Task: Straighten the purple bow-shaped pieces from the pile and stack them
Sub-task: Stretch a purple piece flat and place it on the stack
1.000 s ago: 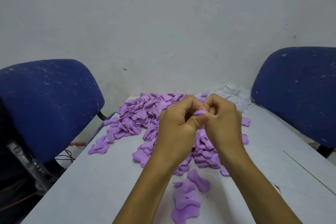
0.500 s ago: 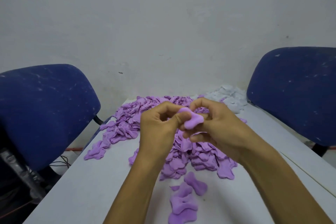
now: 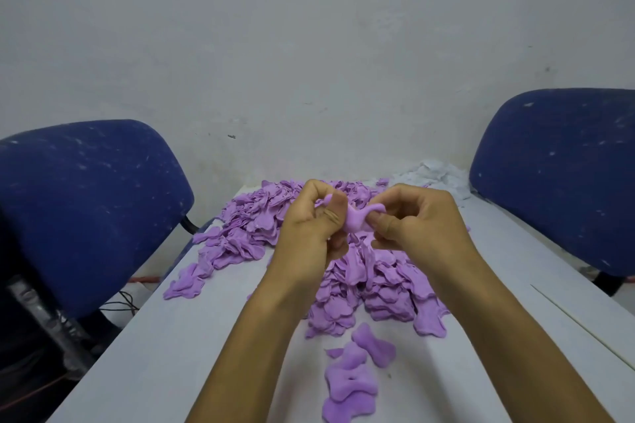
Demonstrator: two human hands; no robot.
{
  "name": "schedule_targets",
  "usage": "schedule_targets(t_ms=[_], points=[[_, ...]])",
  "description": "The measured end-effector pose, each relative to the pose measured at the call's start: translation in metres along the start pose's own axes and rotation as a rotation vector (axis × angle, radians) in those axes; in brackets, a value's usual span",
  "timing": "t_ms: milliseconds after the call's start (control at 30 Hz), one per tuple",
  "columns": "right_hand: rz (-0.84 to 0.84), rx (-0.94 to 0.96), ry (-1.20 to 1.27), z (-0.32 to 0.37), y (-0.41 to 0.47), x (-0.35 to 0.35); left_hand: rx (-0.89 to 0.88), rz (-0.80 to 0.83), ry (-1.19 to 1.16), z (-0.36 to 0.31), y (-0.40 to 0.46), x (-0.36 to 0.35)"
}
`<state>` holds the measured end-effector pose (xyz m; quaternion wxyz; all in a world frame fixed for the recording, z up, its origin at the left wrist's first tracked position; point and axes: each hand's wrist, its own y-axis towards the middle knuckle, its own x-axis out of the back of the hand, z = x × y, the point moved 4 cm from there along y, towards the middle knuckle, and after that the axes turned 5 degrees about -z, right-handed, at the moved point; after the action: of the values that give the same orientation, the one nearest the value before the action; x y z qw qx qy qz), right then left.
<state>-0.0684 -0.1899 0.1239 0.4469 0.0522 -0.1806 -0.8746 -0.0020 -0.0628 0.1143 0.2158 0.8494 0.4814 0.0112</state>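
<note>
The surface [image 3: 192, 354] is carrying a sprawling purple pile [image 3: 247, 233], with a few flattened bows [image 3: 350, 385] lying near the person. Above the pile, the left hand [image 3: 309, 237] and right hand [image 3: 419, 223] are each pinching one end of a crumpled bow piece [image 3: 357, 220], its long axis running left to right between them. Straightening looks underway; next, judging so, it needs pulling flat and laying on the near bows

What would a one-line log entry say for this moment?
step: straightening | left hand: pinches piece | right hand: pinches piece | pile: on table
</note>
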Motion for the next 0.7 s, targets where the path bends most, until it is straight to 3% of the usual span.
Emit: schedule_targets(t_ms=[167,267,433,700], points=[[-0.061,0.022,-0.020,0.000,0.003,0.008,0.122,0.168,-0.074,-0.005,-0.004,-0.003],[-0.034,0.058,-0.042,0.002,0.001,0.005,0.148,0.187,-0.156,-0.006,-0.005,-0.003],[0.072,0.035,-0.015,0.002,0.001,0.002,0.071,0.013,0.124,-0.006,-0.002,0.016],[0.006,-0.048,0.036,-0.004,0.004,0.013,0.027,-0.197,0.182,-0.020,0.007,0.053]])
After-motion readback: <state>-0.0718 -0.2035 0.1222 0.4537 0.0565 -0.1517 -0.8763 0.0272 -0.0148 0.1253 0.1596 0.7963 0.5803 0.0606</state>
